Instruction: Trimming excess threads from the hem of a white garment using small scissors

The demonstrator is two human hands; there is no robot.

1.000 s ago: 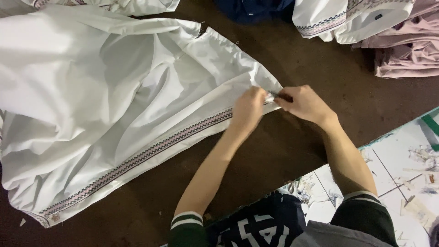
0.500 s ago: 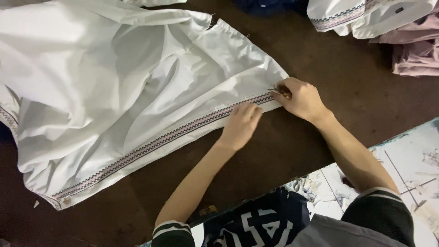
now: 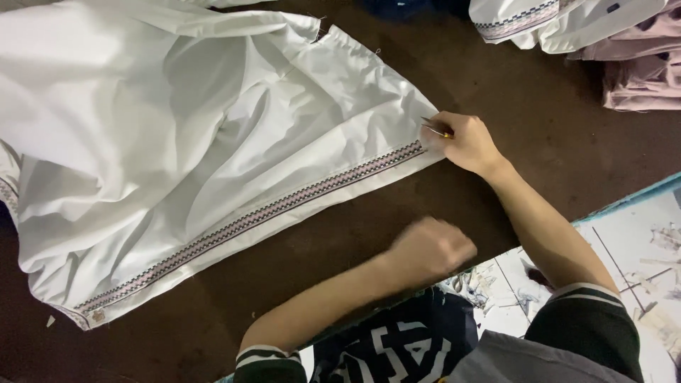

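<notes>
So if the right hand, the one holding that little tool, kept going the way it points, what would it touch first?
The right hand points its small metal tool left, at the end of the white garment. It would probably meet the cloth just above the patterned trim band; the tip looks almost on it already.

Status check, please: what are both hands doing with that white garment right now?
Right hand holds small tool at white garment hem. Left hand fisted, off cloth. Nothing in the way.

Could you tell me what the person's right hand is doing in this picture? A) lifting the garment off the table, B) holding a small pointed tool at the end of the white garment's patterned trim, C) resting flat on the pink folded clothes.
B: the right hand pinches a small pointed tool at the end of the white garment.
</notes>
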